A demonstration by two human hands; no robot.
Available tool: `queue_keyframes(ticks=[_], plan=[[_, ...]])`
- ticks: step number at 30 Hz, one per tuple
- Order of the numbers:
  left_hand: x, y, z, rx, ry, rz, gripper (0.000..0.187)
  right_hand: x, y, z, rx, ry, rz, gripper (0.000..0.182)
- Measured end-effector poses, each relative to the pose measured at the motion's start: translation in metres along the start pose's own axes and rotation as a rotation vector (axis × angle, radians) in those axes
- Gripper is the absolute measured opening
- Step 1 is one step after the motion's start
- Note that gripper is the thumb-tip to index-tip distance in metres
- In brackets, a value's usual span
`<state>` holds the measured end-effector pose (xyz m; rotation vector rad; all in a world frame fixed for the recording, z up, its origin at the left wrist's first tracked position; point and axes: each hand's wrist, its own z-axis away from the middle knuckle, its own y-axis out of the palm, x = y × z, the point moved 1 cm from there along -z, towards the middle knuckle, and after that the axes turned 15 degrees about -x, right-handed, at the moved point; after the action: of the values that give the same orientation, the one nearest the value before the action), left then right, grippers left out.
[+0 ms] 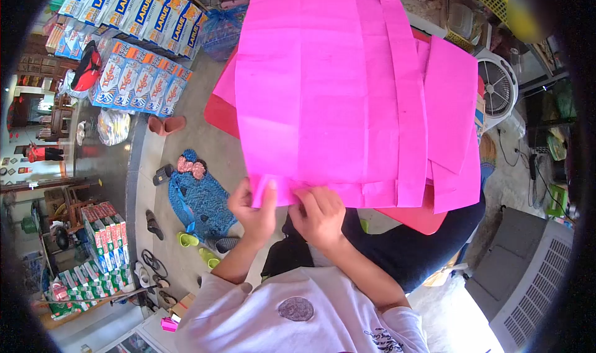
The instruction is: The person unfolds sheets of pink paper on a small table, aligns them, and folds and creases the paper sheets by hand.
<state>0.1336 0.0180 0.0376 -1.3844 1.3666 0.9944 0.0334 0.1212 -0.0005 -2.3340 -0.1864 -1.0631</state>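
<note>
1. Gripping noted: left hand pinches pink paper sheet at its near bottom edge, thumb on top.
2. Right hand curled shut on same edge, just beside left; both equally near.
3. Sheet extends up and away from hands, long axis approx. vertical, over red board.
4. Lower layers: count unclear, prob. several.

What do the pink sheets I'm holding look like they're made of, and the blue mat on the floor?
Pink sheets: thin matte paper, judging by the sharp fold creases and flat layered edges. Both hands, left and right, pinch the lower edge. Blue mat: probably shaggy fabric, since its surface looks tufted.
</note>
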Motion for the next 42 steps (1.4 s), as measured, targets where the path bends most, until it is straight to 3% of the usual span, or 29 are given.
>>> queue_keyframes(ticks=[1,2,5,8,9,11,12,14,15,16,18,20,22,25,28,35,38,42], plan=[[-0.007,0.005,-0.001,0.101,0.079,-0.030,0.015,0.001,-0.005,0.000,0.002,0.073,-0.026,0.027],[-0.015,0.015,0.004,0.162,0.037,-0.037,0.022,0.002,-0.010,-0.002,0.003,0.121,-0.038,0.025],[-0.034,0.056,-0.007,0.390,0.420,0.041,0.024,0.000,-0.026,-0.007,-0.024,0.213,-0.083,0.019],[-0.040,0.076,0.000,0.646,0.402,0.001,0.029,-0.012,-0.036,-0.003,-0.065,0.257,-0.165,0.012],[-0.042,0.086,0.001,0.707,0.501,-0.020,0.028,-0.013,-0.040,-0.006,-0.059,0.366,-0.199,0.012],[-0.054,0.101,-0.006,0.700,0.524,0.116,0.027,-0.013,-0.050,-0.014,-0.045,0.583,-0.268,0.013],[-0.051,0.103,-0.016,0.625,0.523,0.096,0.026,-0.010,-0.053,-0.022,-0.079,0.614,-0.332,0.017],[-0.037,0.098,-0.041,0.481,0.516,0.062,0.025,-0.019,-0.058,-0.018,-0.014,0.895,-0.468,0.021],[-0.027,0.103,-0.056,0.345,0.417,0.099,0.025,-0.023,-0.060,-0.015,0.022,1.030,-0.537,0.024],[-0.017,0.110,-0.075,0.212,0.315,0.139,0.030,-0.026,-0.061,-0.014,0.004,0.996,-0.570,0.028],[-0.005,0.122,-0.129,0.137,0.050,0.124,0.032,-0.027,-0.066,-0.015,0.042,1.043,-0.614,0.030],[0.026,0.151,-0.187,0.060,0.257,-0.006,0.038,-0.028,-0.069,-0.015,0.074,1.078,-0.650,0.032],[0.076,0.180,-0.248,0.060,0.077,0.051,0.045,-0.029,-0.071,-0.015,0.099,1.102,-0.681,0.036],[0.091,0.225,-0.303,0.210,0.037,-0.034,0.050,-0.030,-0.074,-0.012,0.178,1.148,-0.667,0.041],[0.103,0.269,-0.318,0.375,0.491,-0.250,0.061,-0.033,-0.070,-0.005,0.159,1.178,-0.729,0.043],[0.097,0.328,-0.265,0.158,0.722,-0.545,0.060,-0.027,-0.070,0.003,0.086,1.257,-0.837,0.039],[0.111,0.337,-0.258,0.269,0.865,-0.743,0.065,-0.026,-0.073,0.012,0.081,1.187,-0.775,0.030],[0.106,0.335,-0.248,0.267,1.053,-0.820,0.067,-0.005,-0.096,0.020,-0.209,1.167,-0.636,0.021]])
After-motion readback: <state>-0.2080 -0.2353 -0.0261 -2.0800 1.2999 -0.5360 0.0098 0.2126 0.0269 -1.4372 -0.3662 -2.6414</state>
